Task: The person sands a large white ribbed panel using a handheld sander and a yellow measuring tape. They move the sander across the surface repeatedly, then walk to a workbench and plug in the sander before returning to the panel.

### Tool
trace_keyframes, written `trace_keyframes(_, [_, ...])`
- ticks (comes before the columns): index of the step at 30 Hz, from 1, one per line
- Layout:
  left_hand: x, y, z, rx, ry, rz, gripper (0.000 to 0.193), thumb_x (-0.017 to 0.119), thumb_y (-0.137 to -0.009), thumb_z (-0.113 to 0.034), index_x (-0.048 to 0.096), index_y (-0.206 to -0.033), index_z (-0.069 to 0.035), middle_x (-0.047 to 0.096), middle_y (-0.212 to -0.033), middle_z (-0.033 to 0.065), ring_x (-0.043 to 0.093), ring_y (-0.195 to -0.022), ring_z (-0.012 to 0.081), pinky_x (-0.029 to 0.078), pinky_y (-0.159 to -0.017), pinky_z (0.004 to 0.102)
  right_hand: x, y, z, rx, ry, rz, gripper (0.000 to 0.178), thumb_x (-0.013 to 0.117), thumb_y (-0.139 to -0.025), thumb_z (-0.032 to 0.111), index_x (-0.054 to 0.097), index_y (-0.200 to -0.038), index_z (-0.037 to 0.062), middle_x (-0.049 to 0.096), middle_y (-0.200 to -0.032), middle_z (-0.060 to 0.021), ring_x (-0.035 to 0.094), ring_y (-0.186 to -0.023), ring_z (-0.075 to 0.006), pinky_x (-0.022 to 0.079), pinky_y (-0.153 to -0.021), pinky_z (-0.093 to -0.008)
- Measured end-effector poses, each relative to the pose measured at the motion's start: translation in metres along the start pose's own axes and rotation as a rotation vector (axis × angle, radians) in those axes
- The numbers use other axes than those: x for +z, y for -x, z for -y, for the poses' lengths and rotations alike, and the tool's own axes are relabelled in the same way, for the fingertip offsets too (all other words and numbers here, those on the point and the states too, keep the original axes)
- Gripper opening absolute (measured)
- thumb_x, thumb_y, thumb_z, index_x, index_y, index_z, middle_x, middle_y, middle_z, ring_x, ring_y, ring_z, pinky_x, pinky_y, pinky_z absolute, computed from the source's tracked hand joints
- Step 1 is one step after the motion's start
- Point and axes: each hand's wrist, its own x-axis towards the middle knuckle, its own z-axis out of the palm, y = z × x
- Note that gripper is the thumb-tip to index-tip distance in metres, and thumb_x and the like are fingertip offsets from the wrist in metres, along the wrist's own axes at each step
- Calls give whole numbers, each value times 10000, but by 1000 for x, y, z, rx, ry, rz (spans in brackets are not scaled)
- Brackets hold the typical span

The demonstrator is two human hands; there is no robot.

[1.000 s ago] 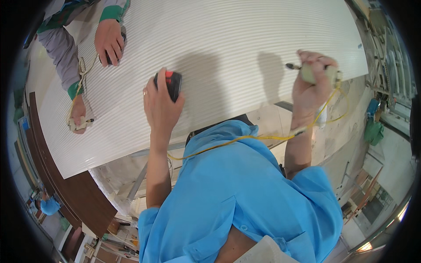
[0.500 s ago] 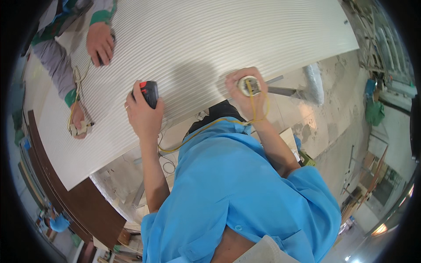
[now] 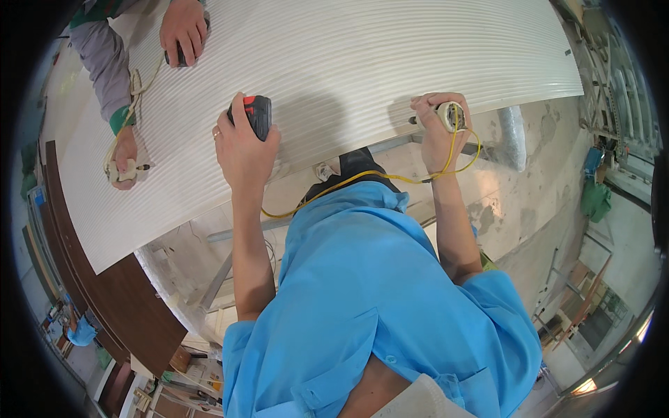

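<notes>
My left hand [image 3: 244, 150] is closed round a black and red blocky tool [image 3: 259, 117], close over the white ribbed panel [image 3: 313, 63]. To its right, near the panel's front edge, my right hand [image 3: 437, 132] grips a cream, round-ended tool [image 3: 450, 115] with a dark tip showing past the fingers. A yellow cord [image 3: 341, 191] loops from this tool by my wrist and runs across my waist. I cannot make out the exact kind of either tool. My fingers partly hide both.
At the far left, a co-worker's hand [image 3: 185, 31] holds a dark tool on the panel. Their other hand [image 3: 124, 155] holds a cream tool with a cord. Brown boards [image 3: 139, 306] lie below the panel's left end. A silvery wrapped leg [image 3: 513, 139] stands at right.
My right hand has moved right and slightly up with the cream tool, and its dark tip now shows. My left hand has shifted up and right with the black and red tool.
</notes>
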Motion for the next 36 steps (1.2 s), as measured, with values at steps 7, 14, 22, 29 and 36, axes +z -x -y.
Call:
trace_keyframes(7, [-3, 0, 0, -3, 4, 20, 815, 776, -792, -215, 474, -1546, -148, 567, -1324, 223, 583, -1188, 426, 520, -995, 528, 1, 8, -5, 8, 44, 46, 216, 774, -887, -39, 623, -1021, 36, 733, -948, -97, 704, -892, -153, 572, -801, -284])
trace_keyframes(14, [0, 0, 1, 21, -1, -11, 824, 787, -788, -220, 473, -1546, -145, 562, -1303, 221, 587, -1162, 417, 522, -983, 522, -3, 11, -24, 1, 81, 96, 217, 771, -884, -35, 623, -1022, 44, 730, -972, -84, 699, -928, -148, 567, -830, -289])
trace_keyframes(22, [-1, 0, 1, 6, -12, 8, 826, 800, -805, -241, 467, -1558, -172, 572, -1313, 205, 588, -1190, 415, 525, -1001, 523, 1, 12, -15, 36, 87, 102, 219, 768, -884, -47, 616, -1018, 37, 728, -959, -87, 693, -902, -144, 570, -789, -282])
trace_keyframes(29, [2, 0, 2, 8, -10, 5, 835, 802, -792, -236, 465, -1551, -151, 561, -1294, 214, 576, -1174, 417, 514, -1001, 525, 0, 3, -10, -33, 85, 95, 211, 705, -898, -102, 590, -1025, 21, 712, -938, -130, 713, -921, -213, 595, -906, -367])
trace_keyframes(36, [-1, 0, 1, 8, -15, 5, 833, 805, -785, -230, 474, -1545, -148, 564, -1300, 219, 584, -1163, 417, 513, -1006, 518, 6, 5, -16, 33, 199, 82, 210, 709, -902, -103, 580, -1006, 26, 708, -921, -127, 715, -915, -223, 599, -906, -382])
